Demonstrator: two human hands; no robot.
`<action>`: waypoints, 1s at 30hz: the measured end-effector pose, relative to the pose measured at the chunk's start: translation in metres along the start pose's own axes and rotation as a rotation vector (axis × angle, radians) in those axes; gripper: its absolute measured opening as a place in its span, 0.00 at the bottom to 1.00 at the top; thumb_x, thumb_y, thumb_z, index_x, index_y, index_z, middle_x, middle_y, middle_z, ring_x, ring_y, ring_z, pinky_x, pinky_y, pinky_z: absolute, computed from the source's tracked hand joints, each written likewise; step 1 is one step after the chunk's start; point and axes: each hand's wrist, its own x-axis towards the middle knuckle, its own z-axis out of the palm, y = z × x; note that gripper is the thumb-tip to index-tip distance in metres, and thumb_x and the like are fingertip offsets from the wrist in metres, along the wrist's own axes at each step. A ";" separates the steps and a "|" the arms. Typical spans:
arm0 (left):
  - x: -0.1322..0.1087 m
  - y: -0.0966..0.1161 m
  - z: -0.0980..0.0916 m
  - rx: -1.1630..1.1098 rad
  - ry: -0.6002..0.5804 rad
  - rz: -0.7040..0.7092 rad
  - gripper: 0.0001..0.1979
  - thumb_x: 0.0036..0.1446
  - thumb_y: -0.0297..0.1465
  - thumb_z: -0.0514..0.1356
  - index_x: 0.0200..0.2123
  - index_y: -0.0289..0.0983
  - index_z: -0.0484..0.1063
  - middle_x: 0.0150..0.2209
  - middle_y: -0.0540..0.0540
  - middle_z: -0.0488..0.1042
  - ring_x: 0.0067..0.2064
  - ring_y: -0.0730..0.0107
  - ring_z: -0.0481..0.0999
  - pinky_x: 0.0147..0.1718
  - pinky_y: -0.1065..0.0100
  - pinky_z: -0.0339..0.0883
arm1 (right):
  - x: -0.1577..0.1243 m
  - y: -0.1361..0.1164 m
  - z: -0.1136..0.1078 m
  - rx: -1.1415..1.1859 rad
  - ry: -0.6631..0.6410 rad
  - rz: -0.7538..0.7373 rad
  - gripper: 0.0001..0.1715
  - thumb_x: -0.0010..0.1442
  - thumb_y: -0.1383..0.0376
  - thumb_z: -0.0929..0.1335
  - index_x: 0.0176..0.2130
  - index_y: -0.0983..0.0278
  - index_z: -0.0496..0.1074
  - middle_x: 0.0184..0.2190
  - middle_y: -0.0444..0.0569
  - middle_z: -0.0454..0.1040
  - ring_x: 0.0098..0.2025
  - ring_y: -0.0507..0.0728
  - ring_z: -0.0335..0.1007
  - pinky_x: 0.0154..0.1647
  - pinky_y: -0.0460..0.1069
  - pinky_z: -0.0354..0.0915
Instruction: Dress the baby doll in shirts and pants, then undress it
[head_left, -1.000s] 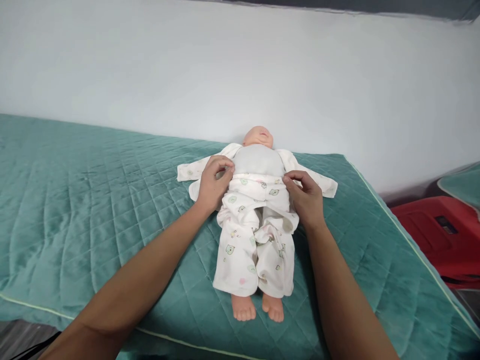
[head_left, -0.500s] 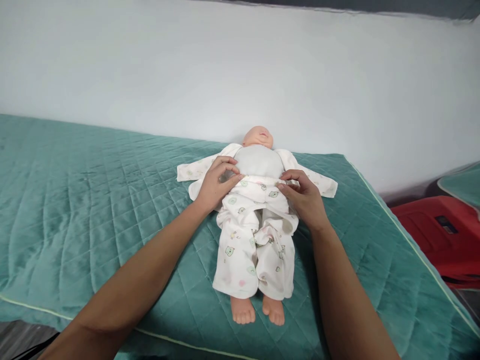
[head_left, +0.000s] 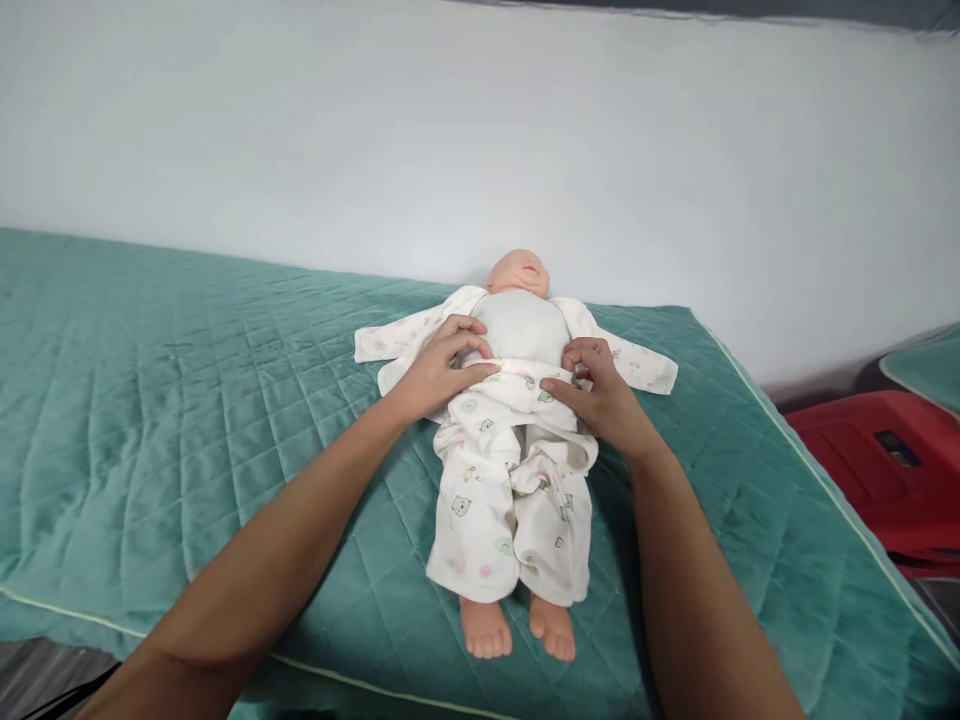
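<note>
1. A baby doll (head_left: pixel 519 322) lies on its back on the green quilt (head_left: pixel 187 400), its head by the white wall (head_left: pixel 450 150).
2. The left hand (head_left: pixel 437 376) pinches the top edge of the doll's white pants (head_left: pixel 506 490) with bent fingers.
3. The right hand (head_left: pixel 604 400) pinches the same edge on the other side.
4. The doll's little shirt (head_left: pixel 390 342) lies open.

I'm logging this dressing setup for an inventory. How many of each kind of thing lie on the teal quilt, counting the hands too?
baby doll: 1
printed trousers: 1
white top, open under the doll: 1
hands at the trousers' waistband, left hand and right hand: 2
Total: 5
</note>
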 end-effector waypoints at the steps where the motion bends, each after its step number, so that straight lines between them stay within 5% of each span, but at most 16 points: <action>1: 0.000 0.001 -0.001 0.002 -0.018 -0.005 0.09 0.57 0.40 0.66 0.34 0.40 0.76 0.54 0.43 0.68 0.59 0.57 0.68 0.53 0.63 0.66 | 0.000 0.000 0.000 -0.007 -0.003 -0.010 0.16 0.57 0.56 0.75 0.34 0.58 0.65 0.46 0.48 0.63 0.49 0.58 0.61 0.46 0.52 0.64; 8: 0.001 0.005 -0.009 0.065 -0.122 0.012 0.12 0.59 0.41 0.63 0.33 0.39 0.72 0.54 0.43 0.67 0.52 0.62 0.70 0.51 0.62 0.66 | 0.000 -0.002 -0.002 -0.004 -0.021 -0.029 0.15 0.59 0.55 0.74 0.33 0.58 0.67 0.47 0.49 0.62 0.50 0.59 0.61 0.45 0.53 0.63; 17: 0.003 0.002 -0.007 0.036 -0.050 0.062 0.12 0.62 0.40 0.60 0.31 0.39 0.67 0.49 0.42 0.73 0.55 0.60 0.71 0.55 0.63 0.63 | -0.001 -0.001 -0.002 -0.026 -0.022 -0.032 0.20 0.61 0.53 0.73 0.26 0.61 0.66 0.47 0.49 0.65 0.54 0.61 0.62 0.51 0.55 0.62; 25: 0.005 0.009 -0.009 0.069 -0.083 0.006 0.13 0.64 0.40 0.57 0.30 0.40 0.62 0.45 0.44 0.75 0.55 0.59 0.72 0.49 0.64 0.64 | 0.001 -0.002 0.002 0.024 0.005 -0.050 0.22 0.64 0.55 0.71 0.25 0.61 0.63 0.41 0.47 0.65 0.44 0.56 0.64 0.46 0.52 0.61; 30: 0.008 0.008 -0.009 0.137 -0.064 -0.047 0.12 0.65 0.40 0.55 0.32 0.39 0.61 0.45 0.46 0.77 0.45 0.64 0.73 0.44 0.64 0.63 | 0.006 0.000 0.006 0.007 0.035 -0.089 0.21 0.65 0.57 0.70 0.25 0.61 0.63 0.39 0.46 0.67 0.42 0.56 0.66 0.46 0.51 0.60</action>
